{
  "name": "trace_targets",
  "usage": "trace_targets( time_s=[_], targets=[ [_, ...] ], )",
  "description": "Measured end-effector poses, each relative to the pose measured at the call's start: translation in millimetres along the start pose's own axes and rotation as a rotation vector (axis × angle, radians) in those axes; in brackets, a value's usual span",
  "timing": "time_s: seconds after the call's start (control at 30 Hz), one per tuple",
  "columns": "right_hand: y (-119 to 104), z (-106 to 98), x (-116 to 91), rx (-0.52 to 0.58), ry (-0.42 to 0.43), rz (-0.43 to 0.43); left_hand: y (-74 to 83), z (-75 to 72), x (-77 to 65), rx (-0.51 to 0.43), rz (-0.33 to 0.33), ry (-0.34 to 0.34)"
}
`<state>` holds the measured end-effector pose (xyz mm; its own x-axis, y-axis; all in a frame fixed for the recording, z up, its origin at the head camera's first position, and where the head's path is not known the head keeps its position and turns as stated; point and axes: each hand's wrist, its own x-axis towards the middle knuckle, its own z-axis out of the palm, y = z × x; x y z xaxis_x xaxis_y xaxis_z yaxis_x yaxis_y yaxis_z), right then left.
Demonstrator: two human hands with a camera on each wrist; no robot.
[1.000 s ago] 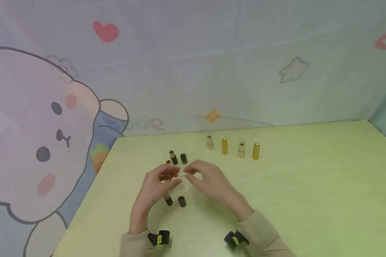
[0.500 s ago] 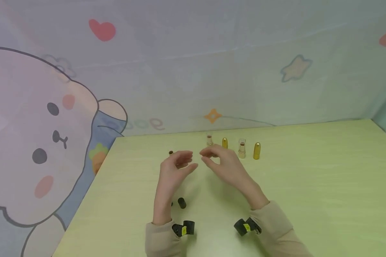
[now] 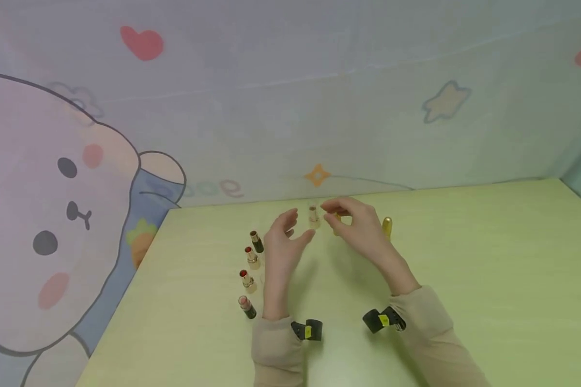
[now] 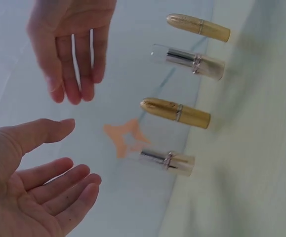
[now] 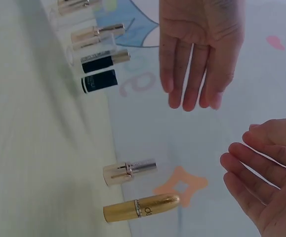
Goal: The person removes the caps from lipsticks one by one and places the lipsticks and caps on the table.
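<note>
My left hand (image 3: 283,242) is held over the table with fingers relaxed and thumb apart, holding nothing. Facing it, my right hand (image 3: 360,223) hangs in the air with loosely bent fingers and a bare gap between them. A clear-capped lipstick (image 3: 313,214) stands upright just beyond the space between both hands. Partly behind the right fingers is a gold bullet-shaped lipstick (image 3: 337,216). In the left wrist view, two gold lipsticks (image 4: 175,112) alternate with two clear-capped ones (image 4: 192,62), all upright in a row. The right hand hides one of these in the head view.
Left of my left forearm stands a row of uncapped lipsticks, including a red one (image 3: 247,279) and a pink one (image 3: 246,306). A black cap (image 5: 100,81) stands by a black-based lipstick (image 5: 105,60). A printed cloth (image 3: 252,107) hangs behind the table (image 3: 484,279).
Both hands have moved right and away from me, from above the left group of lipsticks toward the back row. The gap between them has widened, and the left row shows again.
</note>
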<state>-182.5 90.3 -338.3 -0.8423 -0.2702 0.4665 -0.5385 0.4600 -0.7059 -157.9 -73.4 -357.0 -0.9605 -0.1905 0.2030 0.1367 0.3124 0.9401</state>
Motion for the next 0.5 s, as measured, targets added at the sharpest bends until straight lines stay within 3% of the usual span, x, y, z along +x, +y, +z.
trace_targets(
  time_s=[0.3, 0.5],
  targets=[
    [2.8, 2.3, 9.7, 0.061, -0.041, 0.058, -10.3, 15.6, 7.2, -0.007, -0.045, 0.038],
    [9.0, 11.5, 14.8, 0.056, -0.077, 0.074, -25.7, 26.0, 13.7, -0.027, -0.097, 0.069]
  ],
)
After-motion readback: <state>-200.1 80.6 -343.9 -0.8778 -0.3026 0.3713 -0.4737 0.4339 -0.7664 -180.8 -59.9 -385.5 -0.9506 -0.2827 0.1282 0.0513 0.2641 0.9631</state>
